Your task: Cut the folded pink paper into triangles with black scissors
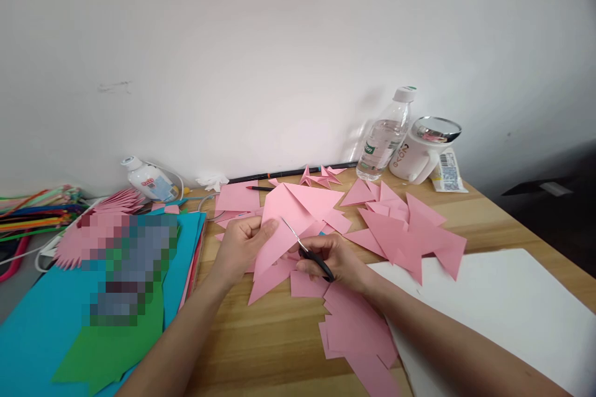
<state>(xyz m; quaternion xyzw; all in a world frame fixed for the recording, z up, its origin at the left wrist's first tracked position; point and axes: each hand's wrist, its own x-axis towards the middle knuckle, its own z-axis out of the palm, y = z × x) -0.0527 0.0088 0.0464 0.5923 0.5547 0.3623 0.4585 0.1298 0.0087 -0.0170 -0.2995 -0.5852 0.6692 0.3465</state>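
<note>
My left hand (242,245) pinches a folded sheet of pink paper (279,232) by its left side, thumb on top, and holds it up above the table. Black-handled scissors (319,263) are in my right hand (342,260), its fingers wrapped round the handles. Their metal blades point up and left, and the tip overlaps the paper's lower middle. Whether the blades are cutting the paper, I cannot tell. Under and around both hands lie loose pink paper pieces (358,322). More pink triangles (400,229) are heaped to the right.
Behind stand a water bottle (382,142) and a white mug (414,155), near small folded pink shapes (321,177). A white board (488,310) lies at right. Blue sheets (41,322), green paper (125,347), a tipped white bottle (151,180) and pipe cleaners (41,211) occupy the left.
</note>
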